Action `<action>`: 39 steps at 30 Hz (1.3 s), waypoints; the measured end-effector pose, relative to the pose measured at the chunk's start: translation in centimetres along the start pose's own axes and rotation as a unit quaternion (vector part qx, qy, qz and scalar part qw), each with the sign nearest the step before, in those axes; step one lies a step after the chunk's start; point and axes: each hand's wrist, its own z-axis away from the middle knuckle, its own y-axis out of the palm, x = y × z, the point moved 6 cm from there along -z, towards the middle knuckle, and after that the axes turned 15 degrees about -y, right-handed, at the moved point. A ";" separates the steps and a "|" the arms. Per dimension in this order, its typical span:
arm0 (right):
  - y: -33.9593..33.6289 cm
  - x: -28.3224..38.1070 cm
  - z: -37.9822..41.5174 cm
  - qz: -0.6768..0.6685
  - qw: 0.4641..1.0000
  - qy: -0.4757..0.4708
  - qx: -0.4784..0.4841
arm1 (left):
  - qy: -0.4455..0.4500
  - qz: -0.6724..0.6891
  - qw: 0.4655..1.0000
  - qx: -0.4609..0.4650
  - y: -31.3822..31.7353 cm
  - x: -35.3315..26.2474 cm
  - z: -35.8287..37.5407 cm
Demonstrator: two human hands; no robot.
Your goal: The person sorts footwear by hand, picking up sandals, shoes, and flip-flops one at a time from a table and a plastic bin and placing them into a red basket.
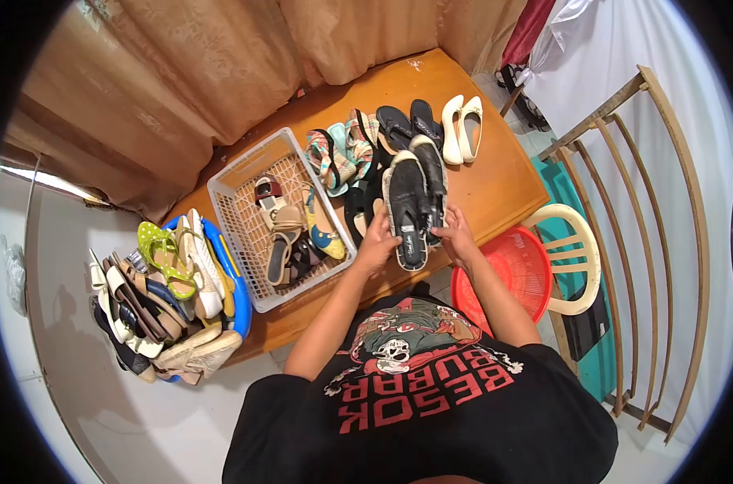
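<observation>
A pair of black mules with pale stitched rims is held over the table's front edge, toes pointing away from me. My left hand (377,244) grips the left mule (406,189) by its heel end, thumb on the insole. At the heel of the right mule (433,165), my right hand (458,235) is closed, its thumb on top. The two mules sit side by side, the left one partly covering the right. Just beyond them are black thong sandals (395,125) and cream pumps (462,129). Patterned wedge sandals (330,159) stand to the left.
On the wooden table (503,181), a white plastic basket (217,194) holds several sandals. A blue tub (241,310) heaped with shoes is at far left. Right of me are a red basket (503,278), a cream plastic chair (588,266) and a wooden rack (693,210).
</observation>
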 end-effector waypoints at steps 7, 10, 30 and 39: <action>-12.3 -2.4 5.7 -0.008 0.981 0.034 -0.192 | -0.132 -0.038 0.990 0.036 6.6 8.3 -6.5; -15.8 -3.1 4.7 0.006 0.980 0.053 -0.193 | -0.182 -0.044 0.982 0.014 7.6 10.2 -9.3; -18.5 -4.7 -2.4 0.299 0.951 0.018 -0.083 | -0.143 -0.101 0.982 0.071 7.3 10.7 -10.8; -16.8 -5.9 3.9 0.395 0.907 -0.140 0.034 | -0.202 -0.096 0.975 0.013 -0.9 11.7 4.8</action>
